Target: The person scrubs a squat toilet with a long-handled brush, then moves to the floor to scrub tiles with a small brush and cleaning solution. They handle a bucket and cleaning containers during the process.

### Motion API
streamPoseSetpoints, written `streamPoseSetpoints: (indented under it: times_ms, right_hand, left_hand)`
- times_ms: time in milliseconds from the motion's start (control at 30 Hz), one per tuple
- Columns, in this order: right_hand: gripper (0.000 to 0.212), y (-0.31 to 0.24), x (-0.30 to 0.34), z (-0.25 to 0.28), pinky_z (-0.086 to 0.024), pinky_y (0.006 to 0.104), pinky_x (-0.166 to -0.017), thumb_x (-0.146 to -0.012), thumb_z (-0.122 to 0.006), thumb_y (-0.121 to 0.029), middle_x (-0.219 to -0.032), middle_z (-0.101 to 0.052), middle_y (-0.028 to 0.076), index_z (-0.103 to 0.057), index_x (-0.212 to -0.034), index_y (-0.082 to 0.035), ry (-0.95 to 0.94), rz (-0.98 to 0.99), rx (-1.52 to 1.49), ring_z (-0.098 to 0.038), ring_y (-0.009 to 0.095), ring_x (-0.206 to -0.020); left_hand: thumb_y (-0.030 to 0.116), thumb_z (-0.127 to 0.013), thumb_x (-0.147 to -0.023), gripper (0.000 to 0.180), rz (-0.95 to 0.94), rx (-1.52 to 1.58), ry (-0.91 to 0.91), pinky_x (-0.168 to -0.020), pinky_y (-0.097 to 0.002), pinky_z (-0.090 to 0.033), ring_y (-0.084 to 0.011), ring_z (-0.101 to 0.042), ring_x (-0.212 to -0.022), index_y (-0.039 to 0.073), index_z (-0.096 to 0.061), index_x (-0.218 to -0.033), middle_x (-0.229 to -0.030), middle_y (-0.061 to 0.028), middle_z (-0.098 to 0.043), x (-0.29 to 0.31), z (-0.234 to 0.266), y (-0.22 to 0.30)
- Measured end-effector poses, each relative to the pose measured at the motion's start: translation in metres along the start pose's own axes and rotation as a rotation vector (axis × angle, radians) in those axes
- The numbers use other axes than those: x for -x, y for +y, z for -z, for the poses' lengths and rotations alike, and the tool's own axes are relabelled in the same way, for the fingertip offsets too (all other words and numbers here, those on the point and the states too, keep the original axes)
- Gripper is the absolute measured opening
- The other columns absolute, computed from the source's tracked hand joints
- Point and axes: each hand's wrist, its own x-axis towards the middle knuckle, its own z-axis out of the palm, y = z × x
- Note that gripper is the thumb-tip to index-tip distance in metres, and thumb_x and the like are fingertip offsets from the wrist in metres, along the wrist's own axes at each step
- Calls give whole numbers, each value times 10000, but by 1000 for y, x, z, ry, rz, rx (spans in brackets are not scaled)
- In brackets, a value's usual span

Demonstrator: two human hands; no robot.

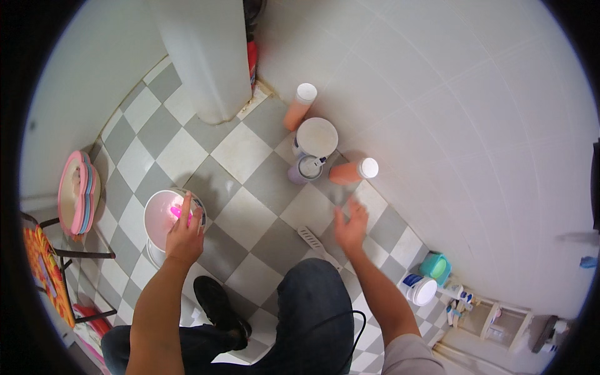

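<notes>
My left hand reaches over a white bucket on the floor at left. Its fingers close around a small bright pink object at the bucket's mouth; the kind of object is mostly hidden. On the right, my right hand hovers above the floor, thumb and fingers apart and slightly blurred, with no clear object between them. Just ahead of it stands a clear container of orange contents with a white lid. A white slotted spatula lies on the tiles between my hands.
Near the wall stand a large white-lidded tub, a lilac container and another orange container. Pastel basins lean at far left beside a patterned chair. A teal container and white tub stand lower right.
</notes>
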Motion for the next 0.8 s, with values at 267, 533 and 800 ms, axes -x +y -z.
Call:
streamPoseSetpoints:
  times_ms: [267, 533, 800]
  right_hand:
    - [656, -23, -103, -6, -507, 402, -970, -755, -861, -336, -1171, -696, 184, -613, -1239, 32, 189, -397, -293, -658, 306, -1101]
    - [434, 13, -64, 21, -533, 380, -906, -765, -803, -235, -1061, -738, 138, -688, -1126, -22, 367, -539, -461, -697, 250, -1000]
    - [394, 183, 71, 138, -537, 388, -905, -881, -740, -250, -1128, -723, 151, -665, -1176, 0, 703, -715, -233, -688, 256, -1007]
  left_hand:
    - [131, -709, -860, 521, -24, 15, 46, -910, -425, -581, -379, -641, -1202, 57, -539, -1347, -1670, -174, -222, 0, 3, -6]
    - [100, -673, -870, 556, -16, 37, 24, -917, -404, -559, -354, -612, -1232, 26, -518, -1399, -1686, -168, -183, 1, -4, -6]
    - [31, -673, -844, 600, -15, 46, 57, -901, -419, -563, -382, -621, -1197, 36, -476, -1411, -1693, -149, -168, 0, -15, -4]
